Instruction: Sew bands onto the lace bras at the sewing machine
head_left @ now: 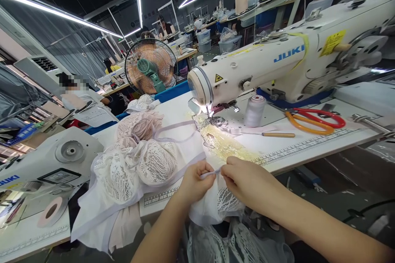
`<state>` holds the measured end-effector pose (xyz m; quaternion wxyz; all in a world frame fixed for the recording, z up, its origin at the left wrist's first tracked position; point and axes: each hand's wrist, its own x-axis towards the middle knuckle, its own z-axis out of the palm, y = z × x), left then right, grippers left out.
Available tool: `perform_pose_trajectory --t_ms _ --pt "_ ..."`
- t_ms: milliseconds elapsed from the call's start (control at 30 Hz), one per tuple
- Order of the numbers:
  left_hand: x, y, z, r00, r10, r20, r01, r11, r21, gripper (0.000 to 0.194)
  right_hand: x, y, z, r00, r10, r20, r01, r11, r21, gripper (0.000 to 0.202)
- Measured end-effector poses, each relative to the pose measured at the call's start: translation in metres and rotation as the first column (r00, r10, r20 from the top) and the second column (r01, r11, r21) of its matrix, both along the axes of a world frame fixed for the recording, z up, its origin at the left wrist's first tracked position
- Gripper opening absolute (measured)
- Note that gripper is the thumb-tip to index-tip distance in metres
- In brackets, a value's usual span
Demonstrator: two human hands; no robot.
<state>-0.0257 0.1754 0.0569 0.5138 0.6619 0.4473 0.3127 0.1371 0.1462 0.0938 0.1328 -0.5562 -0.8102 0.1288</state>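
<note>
Translucent plastic bins [203, 35] stand stacked in the background, but I cannot make out what they hold. The open bin [230, 45] beside them has clear plastic bagging [227, 34] heaped in its top.

I have the white lace piece [228, 200] at the front edge of the tabletop [166, 111], partly hanging past it. Its body is white cloth with an openwork lace cup, edged by a pale lavender band [217, 171]. My left hand [197, 181] pinches that band between thumb and fingers; my right hand [237, 174] grasps it just beside, fingers closed. More lace pieces [234, 242] lie below my hands, off the tabletop.

To my left, lace-cupped garments [156, 160] are heaped on the tabletop, some spilling over its front edge. The sewing machine [247, 70] stands behind my hands and to the right, its lamp lit over the needle. A crumpled yellowish film [228, 144] lies between the needle and my right hand. Along the right part of the tabletop I see a thread cone [255, 111], a wooden-handled tool [278, 134] and scissors [340, 121] with red and orange handles, all behind the printed ruler [300, 144] at the front edge.
</note>
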Motion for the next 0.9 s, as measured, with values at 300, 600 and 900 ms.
perform_pose_trajectory --t_ms 300,600,900 --pt "-0.007 -0.026 -0.015 0.888 0.122 -0.444 0.268 0.647 0.714 0.018 -0.002 -0.026 -0.023 0.944 -0.063 -0.324 0.03 0.994 -0.106 0.02" --pt "-0.008 -0.089 -0.016 0.915 0.084 -0.395 0.152 0.835 0.529 0.018 -0.017 -0.086 -0.077 0.703 -0.072 -0.707 -0.027 0.991 -0.128 0.03" --pt "-0.016 -0.127 -0.029 0.828 -0.093 -0.553 0.432 0.736 0.522 0.025 -0.006 -0.12 -0.095 0.707 -0.004 -0.707 -0.093 0.991 -0.099 0.027"
